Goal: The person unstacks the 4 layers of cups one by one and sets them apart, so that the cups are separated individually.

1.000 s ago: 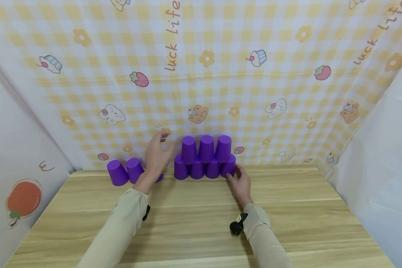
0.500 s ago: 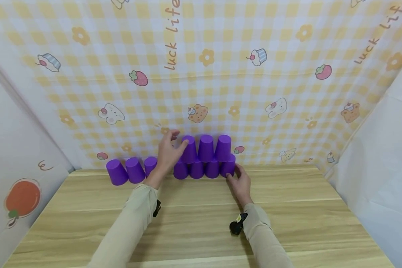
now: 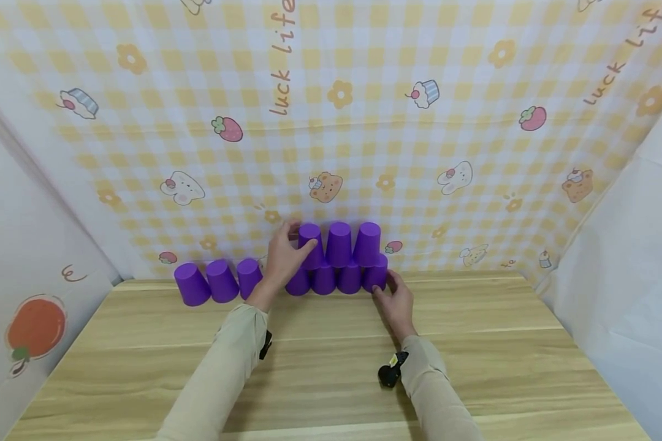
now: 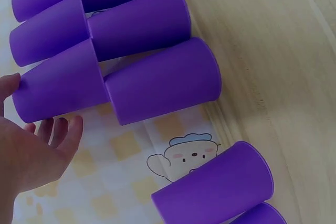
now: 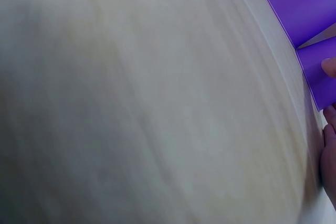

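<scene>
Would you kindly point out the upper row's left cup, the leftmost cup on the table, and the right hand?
Upper row's left cup (image 4: 62,83): left wrist view, side wall.
Leftmost cup (image 3: 193,286): head view, side wall.
Right hand (image 3: 397,305): head view, middle of the hand.

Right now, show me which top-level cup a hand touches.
The leftmost top cup: the left hand touches it, while the middle cup and rightmost cup stand untouched.

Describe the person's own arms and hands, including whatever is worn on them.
The left sleeve and right sleeve are long, pale beige-green and creased, reaching the wrists. A small black device shows at the left cuff; a rounder-looking black unit with a pale yellowish patch sits at the right. The left hand and right hand are gloveless.
</scene>
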Tool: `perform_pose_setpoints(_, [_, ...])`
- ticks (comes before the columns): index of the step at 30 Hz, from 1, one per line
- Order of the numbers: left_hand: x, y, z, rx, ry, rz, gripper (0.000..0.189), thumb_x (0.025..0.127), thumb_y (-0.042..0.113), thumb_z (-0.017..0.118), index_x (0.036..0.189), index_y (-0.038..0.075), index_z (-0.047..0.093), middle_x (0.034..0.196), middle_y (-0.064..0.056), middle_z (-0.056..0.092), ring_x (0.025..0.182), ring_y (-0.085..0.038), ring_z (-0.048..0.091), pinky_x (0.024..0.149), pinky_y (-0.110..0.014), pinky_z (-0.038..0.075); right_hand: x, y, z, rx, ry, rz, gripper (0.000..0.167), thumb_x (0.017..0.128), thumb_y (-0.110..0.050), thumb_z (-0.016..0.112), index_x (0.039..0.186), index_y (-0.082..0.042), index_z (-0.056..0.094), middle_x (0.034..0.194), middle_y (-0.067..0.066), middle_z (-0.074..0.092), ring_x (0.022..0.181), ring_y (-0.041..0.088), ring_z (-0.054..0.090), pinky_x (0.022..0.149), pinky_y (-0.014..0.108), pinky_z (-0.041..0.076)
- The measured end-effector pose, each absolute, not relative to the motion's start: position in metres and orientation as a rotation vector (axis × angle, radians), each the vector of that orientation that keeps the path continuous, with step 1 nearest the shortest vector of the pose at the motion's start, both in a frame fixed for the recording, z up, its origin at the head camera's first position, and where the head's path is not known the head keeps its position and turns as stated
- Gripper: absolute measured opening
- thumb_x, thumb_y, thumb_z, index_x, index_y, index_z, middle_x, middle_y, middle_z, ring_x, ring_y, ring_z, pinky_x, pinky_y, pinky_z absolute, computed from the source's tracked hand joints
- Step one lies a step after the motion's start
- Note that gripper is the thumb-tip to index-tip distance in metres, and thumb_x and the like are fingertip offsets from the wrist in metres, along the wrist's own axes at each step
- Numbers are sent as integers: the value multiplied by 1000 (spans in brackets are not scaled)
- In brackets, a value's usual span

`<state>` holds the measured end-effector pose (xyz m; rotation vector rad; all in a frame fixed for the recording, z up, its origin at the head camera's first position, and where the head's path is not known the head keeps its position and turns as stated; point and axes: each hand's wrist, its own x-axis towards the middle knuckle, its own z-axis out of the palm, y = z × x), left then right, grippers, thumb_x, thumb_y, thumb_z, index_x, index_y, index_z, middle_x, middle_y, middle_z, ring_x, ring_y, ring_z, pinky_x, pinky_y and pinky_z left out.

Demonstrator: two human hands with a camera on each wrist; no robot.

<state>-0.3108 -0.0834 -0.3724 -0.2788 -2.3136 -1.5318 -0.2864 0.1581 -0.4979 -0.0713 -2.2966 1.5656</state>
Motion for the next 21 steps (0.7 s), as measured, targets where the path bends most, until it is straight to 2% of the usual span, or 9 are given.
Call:
perform_pose_setpoints(10, [-310, -84, -376, -259, -2322, -1545, 45, 82, 18, 72, 119, 2, 54, 111, -14, 60, 102, -27, 56, 87, -37, 48, -286, 158, -500, -72, -2282, 1582, 50, 83, -3, 67, 128, 3, 49, 126, 22, 53, 118, 32, 49, 101, 36, 39])
perform_pose_setpoints(21, [-307, -85, -368, -232, -2258, -1547, 43, 80, 18, 74, 117, 3, 57, 110, -12, 61, 99, -27, 57, 85, -43, 49, -287, 158, -498, -71, -2287, 1584, 50, 83, -3, 67, 129, 3, 48, 127, 22, 52, 120, 31, 48, 102, 36, 38])
